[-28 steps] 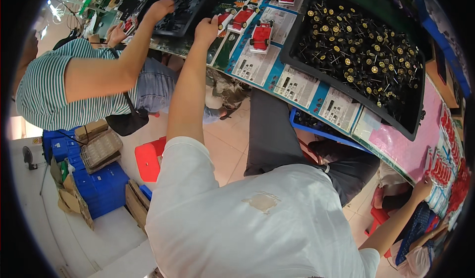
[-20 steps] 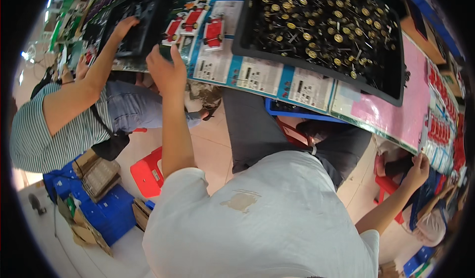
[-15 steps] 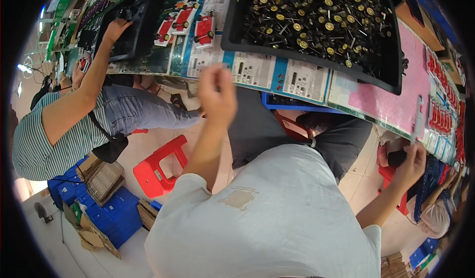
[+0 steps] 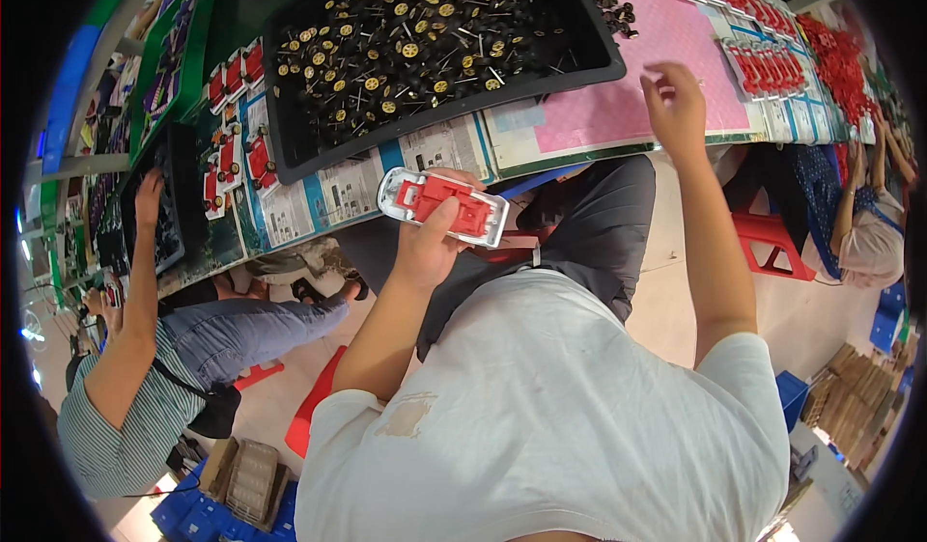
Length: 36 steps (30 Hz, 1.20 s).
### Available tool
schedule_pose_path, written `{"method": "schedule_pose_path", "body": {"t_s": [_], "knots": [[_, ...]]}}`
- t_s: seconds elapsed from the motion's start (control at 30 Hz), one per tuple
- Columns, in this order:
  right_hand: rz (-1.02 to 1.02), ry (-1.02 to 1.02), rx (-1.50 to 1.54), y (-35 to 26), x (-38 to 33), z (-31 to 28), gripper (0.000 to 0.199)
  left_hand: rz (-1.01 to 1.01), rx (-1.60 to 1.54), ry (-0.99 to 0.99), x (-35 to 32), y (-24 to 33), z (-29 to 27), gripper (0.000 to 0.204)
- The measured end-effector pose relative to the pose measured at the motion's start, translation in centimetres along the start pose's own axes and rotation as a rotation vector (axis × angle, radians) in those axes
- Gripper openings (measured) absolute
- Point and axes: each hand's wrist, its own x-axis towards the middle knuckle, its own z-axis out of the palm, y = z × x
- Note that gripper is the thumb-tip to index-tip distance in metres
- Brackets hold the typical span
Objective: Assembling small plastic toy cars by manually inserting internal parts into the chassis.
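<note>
My left hand [image 4: 427, 250] is closed round a toy car body [image 4: 449, 208] at the table's front edge. The body has a white shell with a red base facing up, and no wheels show on it. My right hand [image 4: 676, 108] is raised above the pink sheet [image 4: 591, 112], thumb and fingers apart, with nothing visible in it. Ahead of both hands lies a large black tray [image 4: 562, 81] full of black wheels with yellow hubs on metal axles.
Red and white toy cars [image 4: 230, 161] stand left of the tray. Loose black wheels [image 4: 618, 13] lie by its right end. Rows of red car bodies [image 4: 763, 69] sit farther right. A co-worker's hand [image 4: 150, 194] reaches into another black tray. A red stool [image 4: 771, 245] stands at right.
The view has swung right. My left hand, empty before, now holds the toy car body. My right hand has let go of a pale, narrow-looking thing and moved over the pink sheet.
</note>
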Motion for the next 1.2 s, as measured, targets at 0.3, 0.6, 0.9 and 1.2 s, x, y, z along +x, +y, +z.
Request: {"method": "schedule_pose_path", "body": {"t_s": [0.3,0.6,0.9,1.2], "knots": [[-0.027,-0.139,-0.294,9.1,8.0,3.0,0.029,-0.091,0.108,0.091,-2.0,-3.1,1.9,0.037],[0.25,-0.232,0.227,7.5,7.0,0.2,0.029,-0.101,0.179,0.018,-1.7,-3.5,0.7,0.046],[-0.011,-0.106,0.051,5.3,3.4,-1.5,0.02,-0.158,0.215,-0.083,0.2,-4.3,1.8,0.042],[-0.017,-0.373,0.452,-11.1,-9.0,-1.3,0.044,-0.178,0.205,0.014,-0.4,-5.2,2.3,0.043]]}}
